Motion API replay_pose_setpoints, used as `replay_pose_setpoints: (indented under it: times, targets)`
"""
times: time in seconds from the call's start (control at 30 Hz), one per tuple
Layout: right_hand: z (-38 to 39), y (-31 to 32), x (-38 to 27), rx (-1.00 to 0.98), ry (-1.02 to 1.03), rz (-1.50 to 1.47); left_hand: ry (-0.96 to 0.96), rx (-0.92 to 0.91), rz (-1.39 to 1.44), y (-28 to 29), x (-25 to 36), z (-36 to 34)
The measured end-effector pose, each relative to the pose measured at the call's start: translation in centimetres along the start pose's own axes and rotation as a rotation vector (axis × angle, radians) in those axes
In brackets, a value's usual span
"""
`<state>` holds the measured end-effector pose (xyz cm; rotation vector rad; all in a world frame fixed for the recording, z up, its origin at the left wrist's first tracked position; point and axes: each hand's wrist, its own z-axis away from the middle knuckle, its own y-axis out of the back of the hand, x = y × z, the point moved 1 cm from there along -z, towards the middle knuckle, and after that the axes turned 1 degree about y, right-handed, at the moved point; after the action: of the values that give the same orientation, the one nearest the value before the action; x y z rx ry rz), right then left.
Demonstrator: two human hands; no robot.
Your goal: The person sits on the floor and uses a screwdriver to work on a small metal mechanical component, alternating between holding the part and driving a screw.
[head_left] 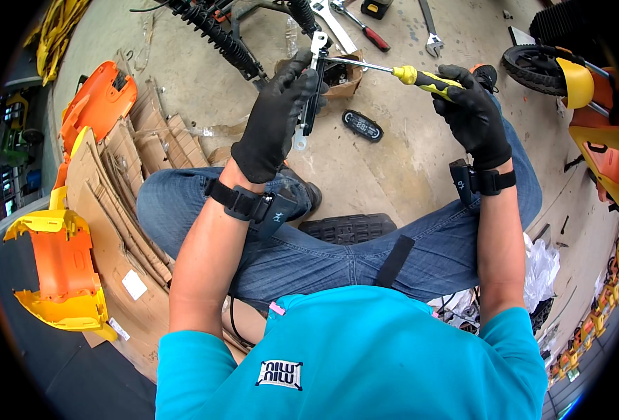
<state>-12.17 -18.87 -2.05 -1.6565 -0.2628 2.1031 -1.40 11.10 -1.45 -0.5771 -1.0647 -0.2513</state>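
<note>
My left hand [271,115], in a black glove, holds up a slim bracket [318,43] with pale metal ends and a dark body. Its fingers are wrapped along the bracket's side, and part of it is hidden behind them. My right hand [474,115], gloved too, grips a screwdriver [409,75] by its yellow and black handle. The shaft points left, and its tip meets the bracket's dark upper part; the exact contact is too small to tell. Below, between the hands, a black oval display unit [362,126] lies on the floor. Behind the bracket is a small open cardboard box [348,78].
Black shock absorbers [215,35] of a vehicle frame stand ahead. An adjustable wrench [432,38] and a red-handled tool [374,38] lie on the floor. Flattened cardboard [106,210] and an orange panel [99,101] are at left, a wheel [533,70] at right.
</note>
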Motion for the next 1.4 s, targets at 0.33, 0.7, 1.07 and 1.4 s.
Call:
replay_pose_setpoints:
  times: [0.33, 0.7, 1.07, 1.4]
  targets:
    - [0.5, -0.7, -1.0, -0.072, -0.089, 0.199, -0.068, 0.038, 0.072, -0.2, 0.2, -0.1]
    - [0.0, 0.1, 0.1, -0.006, -0.025, -0.048, -0.041, 0.000, 0.085, 0.0, -0.2, 0.0]
    - [0.0, 0.3, 0.0, 0.023, -0.042, -0.074, -0.003, 0.019, 0.155, 0.3, -0.2, 0.1]
    - [-0.3, 1.4, 0.7, 0.067, -0.045, -0.141, -0.062, -0.004, 0.221, 0.4, 0.0, 0.0]
